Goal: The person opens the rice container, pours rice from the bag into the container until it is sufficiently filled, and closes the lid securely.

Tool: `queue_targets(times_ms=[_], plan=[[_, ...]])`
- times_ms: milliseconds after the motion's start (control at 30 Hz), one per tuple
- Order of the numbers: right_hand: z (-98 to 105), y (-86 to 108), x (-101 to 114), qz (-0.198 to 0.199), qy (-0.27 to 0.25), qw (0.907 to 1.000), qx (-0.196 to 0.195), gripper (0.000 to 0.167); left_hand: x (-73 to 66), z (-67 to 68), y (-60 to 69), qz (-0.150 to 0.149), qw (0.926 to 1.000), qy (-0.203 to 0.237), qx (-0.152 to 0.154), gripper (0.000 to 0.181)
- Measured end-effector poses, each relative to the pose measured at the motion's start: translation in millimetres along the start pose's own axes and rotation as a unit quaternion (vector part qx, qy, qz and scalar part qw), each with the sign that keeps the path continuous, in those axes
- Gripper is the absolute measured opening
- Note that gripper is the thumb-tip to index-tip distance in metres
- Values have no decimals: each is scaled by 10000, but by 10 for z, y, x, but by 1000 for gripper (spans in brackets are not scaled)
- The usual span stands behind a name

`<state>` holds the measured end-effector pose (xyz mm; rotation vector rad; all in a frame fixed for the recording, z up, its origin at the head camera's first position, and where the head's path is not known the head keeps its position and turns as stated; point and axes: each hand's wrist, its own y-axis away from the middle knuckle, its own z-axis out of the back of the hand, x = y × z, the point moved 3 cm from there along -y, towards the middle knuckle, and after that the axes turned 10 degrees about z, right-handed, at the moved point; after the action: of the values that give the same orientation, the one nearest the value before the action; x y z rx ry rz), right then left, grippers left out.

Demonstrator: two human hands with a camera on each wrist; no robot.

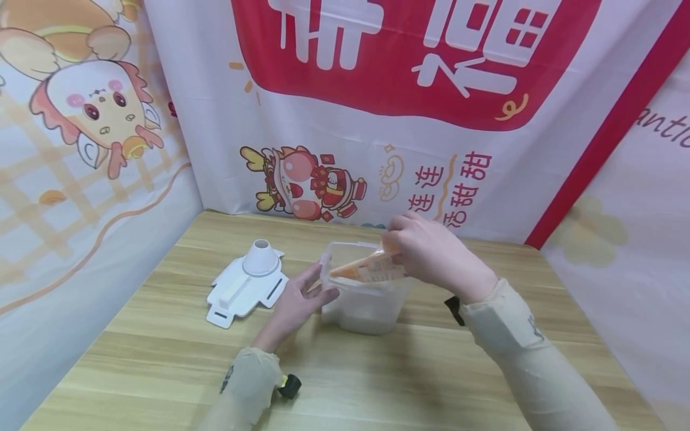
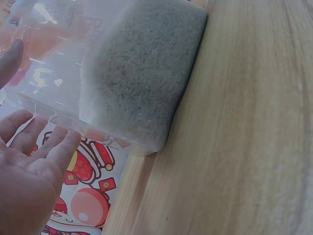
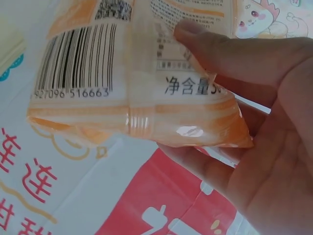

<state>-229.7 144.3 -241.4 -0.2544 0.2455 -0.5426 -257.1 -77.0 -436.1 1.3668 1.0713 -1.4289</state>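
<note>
The left hand [image 1: 296, 302], fingers extended, touches the left side of the rice container [image 1: 361, 308] just to its right. Over the container's mouth, right of that hand, the orange bag [image 1: 377, 268] points left and slightly down, its long axis running from the nearer right hand [image 1: 428, 251], which grips its upper end.
</note>
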Motion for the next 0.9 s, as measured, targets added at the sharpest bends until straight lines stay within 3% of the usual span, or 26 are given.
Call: queue_targets(times_ms=[200, 400, 533, 733, 900], plan=[[64, -40, -30, -47, -33, 9996, 277, 20, -28, -3, 14, 128, 9999, -10, 2, 73], [102, -13, -81, -201, -60, 9994, 260, 17, -242, -42, 132, 97, 9999, -38, 52, 71], [111, 23, -123, -362, -133, 9990, 236, 16, -280, -50, 156, 78, 9999, 36, 89, 70], [115, 75, -161, -513, -260, 9982, 177, 20, -146, -23, 71, 185, 9998, -36, 74, 69], [108, 106, -165, -578, -405, 9974, 108, 18, -27, -14, 12, 68, 10000, -28, 53, 70]])
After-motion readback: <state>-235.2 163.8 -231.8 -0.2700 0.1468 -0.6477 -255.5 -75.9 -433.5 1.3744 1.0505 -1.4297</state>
